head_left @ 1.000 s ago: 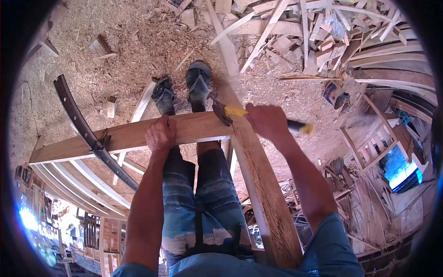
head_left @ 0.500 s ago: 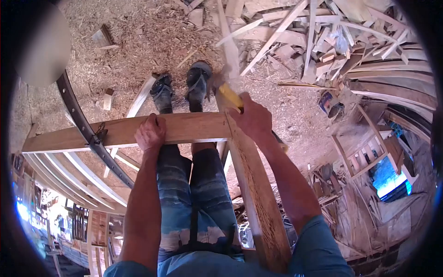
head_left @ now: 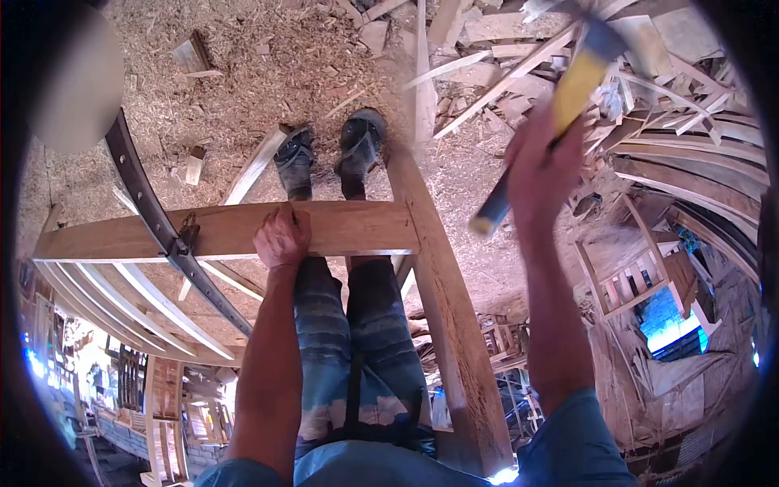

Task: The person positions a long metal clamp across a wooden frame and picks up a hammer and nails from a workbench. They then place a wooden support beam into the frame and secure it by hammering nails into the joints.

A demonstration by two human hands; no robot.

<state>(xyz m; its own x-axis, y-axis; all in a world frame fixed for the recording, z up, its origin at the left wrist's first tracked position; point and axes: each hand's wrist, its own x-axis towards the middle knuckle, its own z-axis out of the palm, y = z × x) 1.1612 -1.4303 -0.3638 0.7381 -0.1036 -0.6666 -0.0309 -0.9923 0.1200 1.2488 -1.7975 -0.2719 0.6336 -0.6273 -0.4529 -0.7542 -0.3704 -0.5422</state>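
Observation:
My left hand (head_left: 282, 235) is closed over a broad, curved wooden plank (head_left: 357, 227) that lies crosswise in front of my legs. At its right end the plank meets a thick wooden beam (head_left: 450, 316) running toward me. Up and to the right, my right hand (head_left: 545, 174) is wrapped around the handle of a hammer (head_left: 580, 85). The handle is yellow and black; the head is blurred and well away from the plank. A dark curved metal strip (head_left: 138, 183) with holes crosses the plank's left part, where a small dark fastening (head_left: 188, 235) sits.
Wood shavings cover the floor around my sandalled feet (head_left: 361, 142). Offcuts (head_left: 519, 81) are heaped at the upper right, beside stacked curved boards (head_left: 698, 170). A slatted wooden frame (head_left: 629, 296) stands at right. Pale curved strips (head_left: 162, 300) run below the plank at left.
My right hand has swung the hammer up and to the right, away from the joint of plank and beam. My left hand keeps its hold on the plank; the view has shifted slightly.

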